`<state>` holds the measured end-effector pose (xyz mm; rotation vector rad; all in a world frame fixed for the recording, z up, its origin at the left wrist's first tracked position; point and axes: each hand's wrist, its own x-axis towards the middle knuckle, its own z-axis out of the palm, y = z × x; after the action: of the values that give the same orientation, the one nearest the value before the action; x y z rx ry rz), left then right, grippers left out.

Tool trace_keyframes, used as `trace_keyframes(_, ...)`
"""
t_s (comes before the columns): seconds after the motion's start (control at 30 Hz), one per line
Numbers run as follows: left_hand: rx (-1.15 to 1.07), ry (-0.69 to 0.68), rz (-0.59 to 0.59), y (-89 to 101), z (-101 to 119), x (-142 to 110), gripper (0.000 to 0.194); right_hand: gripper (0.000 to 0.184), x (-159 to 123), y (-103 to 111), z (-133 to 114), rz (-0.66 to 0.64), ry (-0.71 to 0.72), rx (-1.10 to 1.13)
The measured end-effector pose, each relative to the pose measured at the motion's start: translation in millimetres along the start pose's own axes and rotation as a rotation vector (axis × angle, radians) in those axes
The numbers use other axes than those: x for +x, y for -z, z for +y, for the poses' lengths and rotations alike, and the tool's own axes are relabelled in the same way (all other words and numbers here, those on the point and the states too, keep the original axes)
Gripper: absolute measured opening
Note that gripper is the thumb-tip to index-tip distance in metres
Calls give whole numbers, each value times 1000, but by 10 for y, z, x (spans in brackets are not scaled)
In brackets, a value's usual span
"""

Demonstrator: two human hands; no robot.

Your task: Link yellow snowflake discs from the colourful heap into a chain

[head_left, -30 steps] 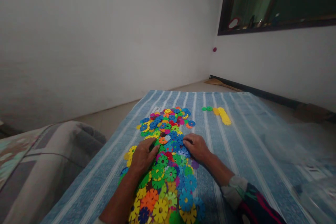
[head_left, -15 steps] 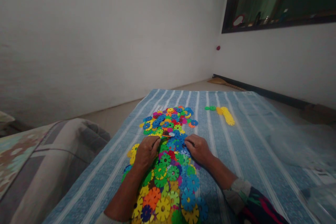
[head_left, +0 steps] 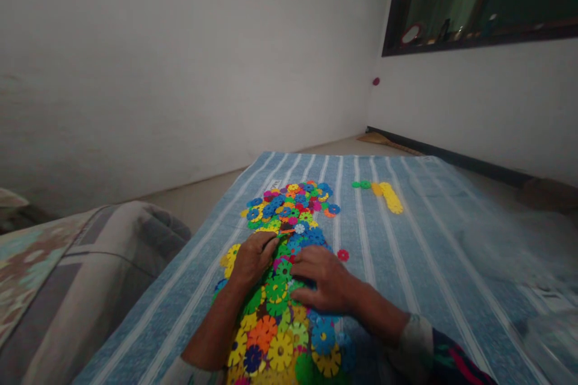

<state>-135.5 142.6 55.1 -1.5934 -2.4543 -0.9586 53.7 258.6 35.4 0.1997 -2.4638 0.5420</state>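
My left hand [head_left: 253, 261] is closed in a pinch over the left side of a long heap of colourful notched plastic discs [head_left: 280, 352]. Edge-on at its fingertips are thin orange and green interlocking discs [head_left: 286, 232], partly hidden by the fingers. Palm down, my right hand [head_left: 323, 277] lies on the middle of the heap, its fingers apart and curved over green and blue discs. Just beyond its knuckles, a red disc [head_left: 343, 255] rests on the striped cloth.
A blue-and-white striped cloth [head_left: 374, 252] covers the table. Joined green, orange and yellow discs [head_left: 391, 197] lie at the back right. Clear plastic bags [head_left: 553, 337] sit at the right edge. A grey fabric-covered thing [head_left: 135, 246] stands at the left, with white walls [head_left: 226, 60] behind.
My right hand has opened from a pinch and moved left and nearer onto the heap. A red disc now shows beside it. My left hand has barely moved.
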Motion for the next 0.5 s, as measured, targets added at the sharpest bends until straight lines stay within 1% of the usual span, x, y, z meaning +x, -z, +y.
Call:
trace_keyframes(0.07,5,3,4,2,-7,-6,39,34,-21,-66,-254,-108,160,-21)
trace_keyframes(0.13,14,5,2,8,-14,-10,39,34,-71,-171,-500,-183,306,-55)
trace_keyframes(0.2,15,5,-6,16,-21,-9,38,29,-127,-281,-698,-209,413,-100)
trace_keyframes(0.27,6,0,-15,23,-28,-5,37,24,-166,-354,-817,-210,478,-141)
trace_keyframes(0.37,-7,-3,-10,26,-40,3,38,26,-150,-355,-836,-214,515,-174)
trace_keyframes(0.5,-24,12,-6,32,-51,16,37,30,-7,-293,-649,-256,473,-184)
